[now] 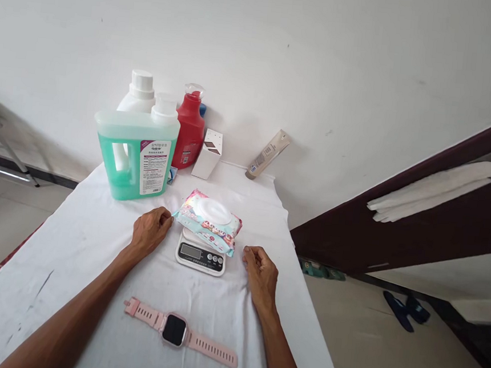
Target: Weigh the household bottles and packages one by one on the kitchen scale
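Note:
A pack of wet wipes [210,218] with a white lid lies across the white digital scale [200,260], overhanging its plate on both sides. The scale's display looks blank. My left hand [152,230] rests on the cloth, fingers curled in, its fingertips right beside the pack's left corner; whether they touch it I cannot make out. To the right of the scale, my right hand [261,272] lies with curled fingers, apart from the pack, and nothing shows in it. Closer to me, a pink smartwatch [175,329] lies flat with its strap spread out.
Behind stand a jug of green liquid [134,151], a white bottle [137,94], a red pump bottle [190,127] and a small white box [208,153]. A beige tube [268,154] leans against the wall. The white tablecloth [73,237] has wrinkles; slippers [406,310] lie on the floor.

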{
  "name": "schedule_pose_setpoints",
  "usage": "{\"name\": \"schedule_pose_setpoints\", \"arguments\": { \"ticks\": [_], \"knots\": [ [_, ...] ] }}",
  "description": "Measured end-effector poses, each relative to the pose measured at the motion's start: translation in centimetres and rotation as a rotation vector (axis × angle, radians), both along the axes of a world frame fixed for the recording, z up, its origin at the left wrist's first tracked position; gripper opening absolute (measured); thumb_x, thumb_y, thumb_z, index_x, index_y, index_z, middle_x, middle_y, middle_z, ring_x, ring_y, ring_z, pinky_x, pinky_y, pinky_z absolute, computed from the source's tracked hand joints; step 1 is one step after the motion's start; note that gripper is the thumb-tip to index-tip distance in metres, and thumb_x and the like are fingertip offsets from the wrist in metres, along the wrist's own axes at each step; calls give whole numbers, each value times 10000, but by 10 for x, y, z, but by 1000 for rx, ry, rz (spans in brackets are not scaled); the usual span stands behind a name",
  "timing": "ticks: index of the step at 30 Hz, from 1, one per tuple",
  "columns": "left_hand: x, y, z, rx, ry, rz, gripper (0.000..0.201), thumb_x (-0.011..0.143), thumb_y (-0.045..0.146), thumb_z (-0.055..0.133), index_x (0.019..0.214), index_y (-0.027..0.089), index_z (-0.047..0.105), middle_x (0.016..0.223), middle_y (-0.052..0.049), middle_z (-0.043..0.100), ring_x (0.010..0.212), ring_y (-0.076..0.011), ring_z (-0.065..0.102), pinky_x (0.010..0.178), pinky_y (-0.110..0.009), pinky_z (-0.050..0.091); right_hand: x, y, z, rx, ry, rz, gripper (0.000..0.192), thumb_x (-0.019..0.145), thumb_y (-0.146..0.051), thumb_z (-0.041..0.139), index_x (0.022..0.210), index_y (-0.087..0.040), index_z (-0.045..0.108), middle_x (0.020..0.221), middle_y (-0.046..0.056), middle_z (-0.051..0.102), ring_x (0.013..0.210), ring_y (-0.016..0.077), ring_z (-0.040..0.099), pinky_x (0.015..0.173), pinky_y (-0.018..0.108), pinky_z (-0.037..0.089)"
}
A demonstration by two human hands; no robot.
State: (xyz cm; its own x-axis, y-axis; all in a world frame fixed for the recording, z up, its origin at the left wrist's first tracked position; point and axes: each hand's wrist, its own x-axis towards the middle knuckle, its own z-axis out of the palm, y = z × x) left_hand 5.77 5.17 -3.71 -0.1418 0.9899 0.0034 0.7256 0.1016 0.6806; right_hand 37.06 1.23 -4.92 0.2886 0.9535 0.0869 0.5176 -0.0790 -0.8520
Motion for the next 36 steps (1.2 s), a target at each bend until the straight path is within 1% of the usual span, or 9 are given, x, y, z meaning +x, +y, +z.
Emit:
{"name": "schedule_pose_setpoints", "arguments": {
  "ticks": [7, 11, 13, 16, 19, 22, 26, 30, 36],
  "knots": [
    [1, 0, 5, -13, 17, 9, 187, 960, 371, 554, 928, 243, 687, 853, -6, 757, 801, -195, 678, 711, -297, 415, -1, -1, 0, -1, 25, 22, 469, 918, -692, 604, 817, -236, 641, 729, 22, 636, 682, 207, 549, 626, 320, 426],
    [1, 1, 3, -11, 9, 19, 176, 963, 363, 558, 914, 243, 676, 857, -8, 754, 811, -197, 680, 705, -295, 404, 3, -1, 4, 8, 217, -2, 504, 893, -708, 651, 1056, -231, 648, 908, 65, 695, 812, 245, 644, 686, 350, 514],
    [0, 1, 1, -3, 5, 11, 178, 969, 353, 549, 901, 241, 669, 858, -9, 754, 811, -196, 681, 696, -293, 394, 3, -1, 15, 72, 268, 20, 641, 851, -723, 690, 1261, -240, 592, 1197, 138, 700, 1051, 306, 686, 787, 400, 575],
    [0, 2, 0, 5, 1, -1, 175, 975, 340, 544, 899, 240, 666, 835, -6, 748, 797, -193, 683, 687, -289, 389, -6, 4, 46, 149, 114, 188, 916, 779, -690, 787, 1531, -307, 431, 1605, 160, 479, 1452, 373, 500, 1070, 527, 527],
    [0, 2, 1, -9, -1, 10, 164, 978, 336, 548, 913, 243, 668, 836, -7, 753, 802, -197, 689, 687, -286, 389, -29, 17, 77, 101, -170, 347, 1201, 645, -602, 921, 1646, -357, 306, 1694, 131, 366, 1541, 411, 378, 1179, 606, 424],
    [1, 2, 3, -20, -4, 13, 163, 981, 331, 546, 916, 246, 668, 862, -11, 764, 814, -201, 695, 690, -287, 392, -54, 36, 91, 34, -360, 475, 1195, 627, -480, 944, 1642, -315, 335, 1619, 163, 465, 1502, 424, 419, 1184, 633, 383],
    [1, 2, 4, -33, -5, 4, 175, 987, 333, 540, 911, 243, 670, 867, -14, 765, 815, -201, 694, 693, -289, 392, -68, 51, 91, -40, -395, 462, 826, 701, -397, 872, 1449, -284, 540, 1418, 123, 627, 1301, 370, 591, 1048, 535, 486],
    [0, 3, 1, -25, -9, 1, 182, 991, 342, 535, 917, 245, 671, 886, -16, 770, 837, -205, 699, 696, -290, 390, -61, 50, 92, -88, -239, 444, 499, 710, -466, 864, 1097, -260, 626, 1095, 30, 713, 979, 274, 660, 818, 383, 524],
    [-1, 2, -2, -6, -25, -8, 173, 995, 338, 530, 915, 246, 654, 899, -12, 772, 860, -207, 700, 703, -294, 385, -46, 56, 87, -118, 148, 324, 473, 692, -508, 883, 1005, -241, 650, 832, -31, 695, 752, 209, 625, 639, 310, 482]
  ]
}}
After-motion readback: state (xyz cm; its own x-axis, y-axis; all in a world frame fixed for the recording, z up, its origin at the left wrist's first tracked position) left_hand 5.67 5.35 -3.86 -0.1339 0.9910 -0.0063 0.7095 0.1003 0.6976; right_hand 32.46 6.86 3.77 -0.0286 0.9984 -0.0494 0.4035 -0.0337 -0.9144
